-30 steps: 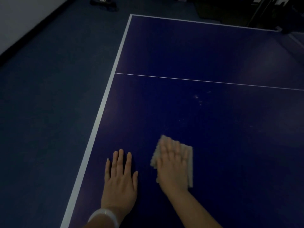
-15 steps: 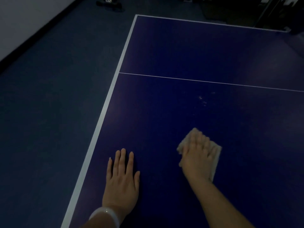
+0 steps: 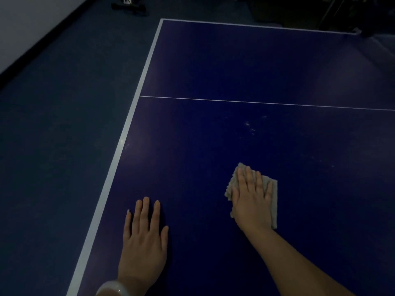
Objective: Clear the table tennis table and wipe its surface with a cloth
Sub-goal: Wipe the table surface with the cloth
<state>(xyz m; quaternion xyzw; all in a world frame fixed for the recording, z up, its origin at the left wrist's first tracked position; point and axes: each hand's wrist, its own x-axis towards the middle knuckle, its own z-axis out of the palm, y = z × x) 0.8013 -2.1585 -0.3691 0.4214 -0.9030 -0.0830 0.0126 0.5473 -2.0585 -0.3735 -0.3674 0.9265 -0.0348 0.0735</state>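
Right hand flat on a cloth, left hand flat on the table.

The right hand (image 3: pixel 253 201) presses a beige cloth (image 3: pixel 271 196) onto the blue table (image 3: pixel 213 60) with straight, spread fingers; nothing is curled round it, and the cloth shows past the fingertips and along the hand's outer side. To the left of that hand, well apart, the left hand (image 3: pixel 143 242) lies palm down on the bare surface, fingers straight and close together, a pale band (image 3: pixel 113 288) at its wrist. Beyond the cloth sit faint pale specks (image 3: pixel 250 127), then a thin white line (image 3: pixel 256 102). The table's white edge (image 3: pixel 119 154) runs just left of the left hand.
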